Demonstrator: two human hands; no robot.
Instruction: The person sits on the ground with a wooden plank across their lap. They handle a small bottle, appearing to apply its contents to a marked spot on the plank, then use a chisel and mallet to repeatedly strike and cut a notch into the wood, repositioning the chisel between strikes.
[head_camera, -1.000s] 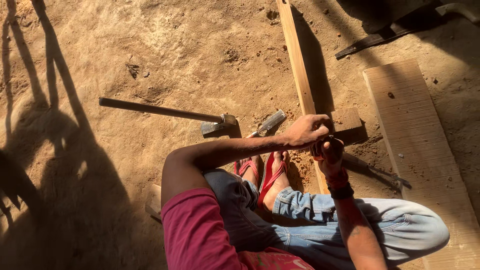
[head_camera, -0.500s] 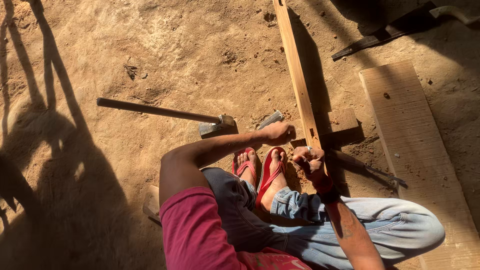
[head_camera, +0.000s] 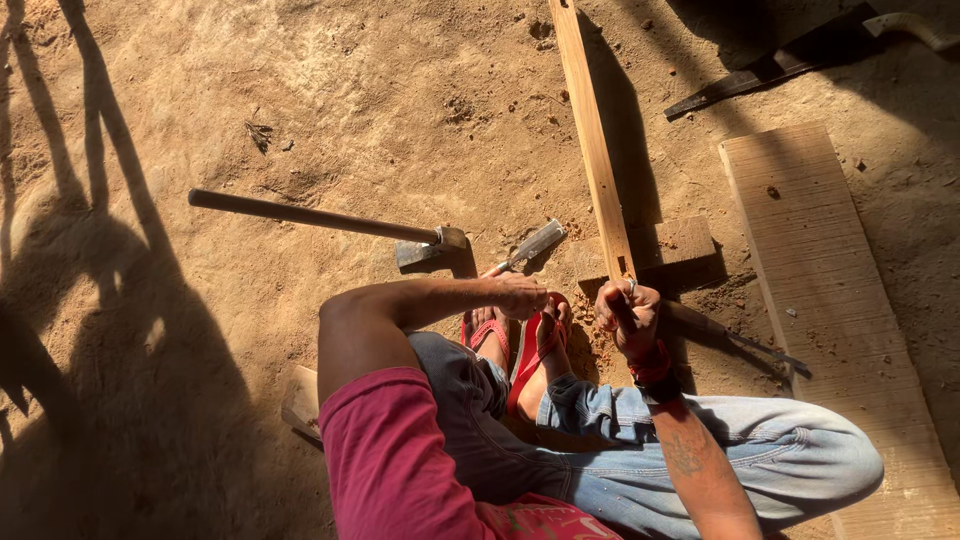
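The person sits on the dirt floor with knees bent. The right hand is curled closed around the near end of a long narrow wooden strip, which runs straight away from that hand across the ground. Just beyond the right hand, the strip crosses a short wooden block lying under it. The left hand reaches forward with fingers bent down at the handle end of a chisel, whose flat metal blade points away from the hand; whether the fingers actually grip it cannot be told. Below the left hand sit the person's feet in red sandals. Just beyond and to the left of the left hand lies a hammer with a long dark handle, its metal head near the chisel blade. To the right of the right hand, a wide ribbed plank lies flat, well apart from both hands.
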